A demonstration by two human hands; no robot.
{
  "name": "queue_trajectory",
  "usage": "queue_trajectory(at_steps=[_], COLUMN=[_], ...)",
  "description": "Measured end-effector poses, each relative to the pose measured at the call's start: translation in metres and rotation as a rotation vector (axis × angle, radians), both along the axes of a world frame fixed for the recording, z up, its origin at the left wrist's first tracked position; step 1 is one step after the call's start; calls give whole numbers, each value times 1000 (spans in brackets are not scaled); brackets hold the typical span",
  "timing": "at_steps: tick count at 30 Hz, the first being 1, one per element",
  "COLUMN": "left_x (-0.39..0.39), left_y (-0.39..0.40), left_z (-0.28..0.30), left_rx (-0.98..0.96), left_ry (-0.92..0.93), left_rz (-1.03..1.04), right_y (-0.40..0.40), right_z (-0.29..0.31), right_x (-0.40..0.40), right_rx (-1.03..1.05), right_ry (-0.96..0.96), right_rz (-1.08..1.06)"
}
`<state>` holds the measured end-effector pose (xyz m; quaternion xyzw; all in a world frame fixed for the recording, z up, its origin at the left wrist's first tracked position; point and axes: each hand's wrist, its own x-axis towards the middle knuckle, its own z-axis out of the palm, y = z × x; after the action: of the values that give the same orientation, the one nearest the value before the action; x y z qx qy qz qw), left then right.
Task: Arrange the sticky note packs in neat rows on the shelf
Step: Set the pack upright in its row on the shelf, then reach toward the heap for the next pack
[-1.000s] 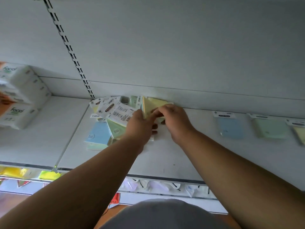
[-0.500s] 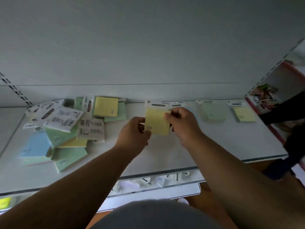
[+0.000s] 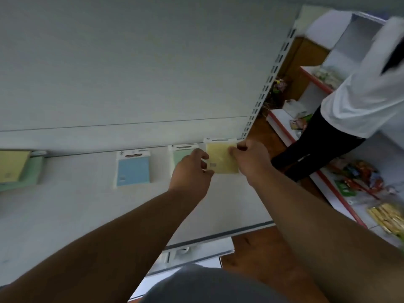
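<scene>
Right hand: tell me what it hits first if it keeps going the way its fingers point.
The right hand points left, pinching the yellow pack. Beyond that pack, it would likely meet the left hand first, then the green pack; depth is unclear.

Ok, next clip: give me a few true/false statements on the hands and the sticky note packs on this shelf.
1. Both hands hold the yellow square sticky note pack. True: left hand, right hand.
2. The blue square sticky note pack lies right of the yellow one. False: it lies to its left.
3. A pale green sticky note pack sits between the blue and yellow packs. True.
4. The held pack is at the left end of the white metal shelf. False: at the right end.
</scene>
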<state>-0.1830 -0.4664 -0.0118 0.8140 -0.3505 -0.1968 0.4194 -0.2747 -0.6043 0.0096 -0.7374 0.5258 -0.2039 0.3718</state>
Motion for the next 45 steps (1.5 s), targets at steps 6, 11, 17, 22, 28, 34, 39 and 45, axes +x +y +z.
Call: queue_trajectory(at_steps=[6,11,17,22,28,34,39,45], left_x=[-22,-29,-28,-29,7,80,155,221], left_y=[-60,-72,-78,-52,25,141,248,327], left_z=[-9,-15,-8,-5,3,1,-1,-3], left_rx=[154,292,317,231,164,177,81,-45], left_ry=[-191,-256,-262,-196,-241,-205,-4,242], left_rz=[14,20,15,55,174,323,475,566], right_y=[-63,-76,-67,-34,35,138,246,322], right_z=[-3,-24,-21,-12,-5,3,-6,-21], right_x=[-7,4,0,1,43,128,205,279], right_rx=[-89,-114,-316,-375,-360,-384,-272,35], right_ry=[384,525,429,248,78,14,-35,-3], right_rz=[204,245,255,362,490,561,651,662])
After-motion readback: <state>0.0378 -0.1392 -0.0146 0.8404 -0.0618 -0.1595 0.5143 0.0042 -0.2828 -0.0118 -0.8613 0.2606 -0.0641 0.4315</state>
